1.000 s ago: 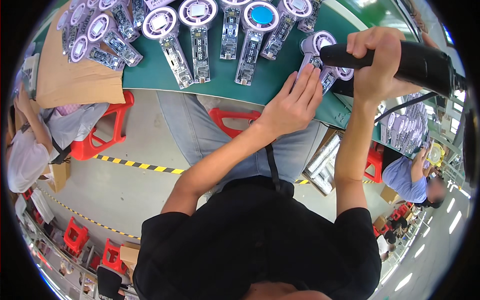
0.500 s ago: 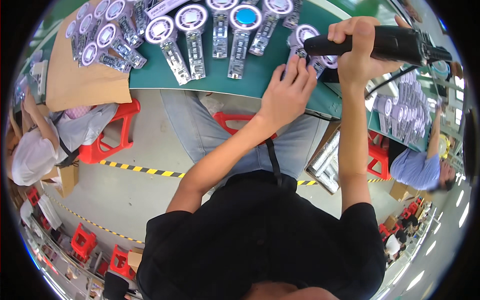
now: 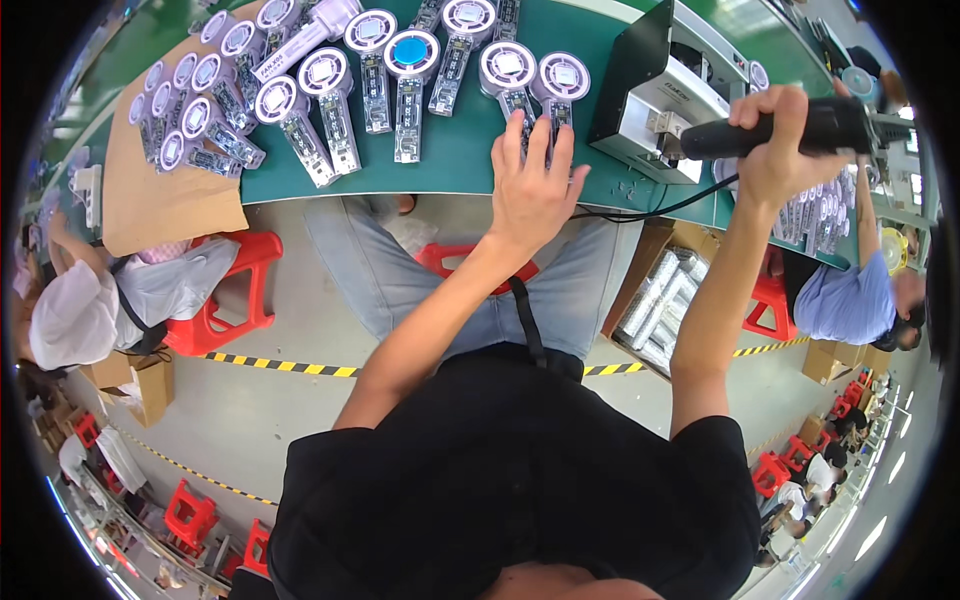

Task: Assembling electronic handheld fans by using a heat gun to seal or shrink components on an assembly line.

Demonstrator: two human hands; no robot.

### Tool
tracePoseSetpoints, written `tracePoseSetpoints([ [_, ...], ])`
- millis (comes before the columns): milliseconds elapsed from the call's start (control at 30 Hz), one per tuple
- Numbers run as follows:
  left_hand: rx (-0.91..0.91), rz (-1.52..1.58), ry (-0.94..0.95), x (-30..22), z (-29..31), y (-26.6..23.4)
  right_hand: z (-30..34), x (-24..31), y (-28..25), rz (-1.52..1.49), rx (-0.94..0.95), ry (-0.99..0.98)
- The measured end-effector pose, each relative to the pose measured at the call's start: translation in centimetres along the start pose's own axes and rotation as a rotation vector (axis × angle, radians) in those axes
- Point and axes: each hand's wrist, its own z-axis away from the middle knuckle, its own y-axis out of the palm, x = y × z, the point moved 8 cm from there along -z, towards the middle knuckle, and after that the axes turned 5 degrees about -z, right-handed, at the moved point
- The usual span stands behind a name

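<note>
My left hand [image 3: 532,185] rests with fingers spread over the handle ends of two handheld fan bodies, a nearer-left one [image 3: 508,68] and another beside it [image 3: 563,78]. Both have round, pale purple heads and bare circuit boards in the handles. My right hand [image 3: 775,150] is wrapped round a black electric screwdriver [image 3: 720,138], held raised at the right with a black cord below. Left of my left hand lie more such fans, one with a blue disc [image 3: 410,51] on its head.
A silver and black box-shaped machine [image 3: 655,105] stands right of the fans, small screws [image 3: 627,188] before it. Brown cardboard [image 3: 170,205] bears several fans at left. A carton of wrapped parts [image 3: 660,300] sits by my knee. People work on both sides.
My view has shifted. My right hand with the screwdriver has moved right, away from the fans, uncovering the machine. My left hand stays at the fans, its fingers now more spread.
</note>
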Motion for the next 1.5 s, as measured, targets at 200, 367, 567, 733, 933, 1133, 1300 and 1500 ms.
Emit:
tracePoseSetpoints([
  [200, 0.082, 0.217, 0.109, 0.5, 0.4, -0.3, -0.6, -2.8, -1.1, -0.103, 0.058, 0.18],
  [367, 0.074, 0.187, 0.171, 0.4, 0.6, -0.1, 2.6, -2.7, -0.2, -0.268, -0.008, 0.233],
  [567, 0.02, 0.134, 0.226, 0.5, 1.2, 0.3, 5.0, -1.0, 2.5, -0.195, 0.114, 0.089],
  [733, 0.029, 0.103, 0.251, 0.3, 1.4, 0.6, 5.6, -1.7, 2.9, -0.138, 0.127, 0.121],
  [933, 0.014, 0.092, 0.265, 0.1, 1.4, 0.7, 6.5, -1.8, 3.2, -0.073, 0.117, 0.119],
  [1133, 0.013, 0.075, 0.262, 0.1, 1.6, 0.9, 7.9, -2.4, 2.9, -0.24, 0.018, 0.088],
  [1300, 0.029, 0.063, 0.235, 0.2, 1.5, 0.9, 8.1, -2.4, 2.8, -0.137, 0.156, 0.191],
  [1500, -0.026, 0.067, 0.278, 0.1, 1.6, 0.8, 8.4, -2.3, 2.9, -0.16, 0.191, 0.165],
])
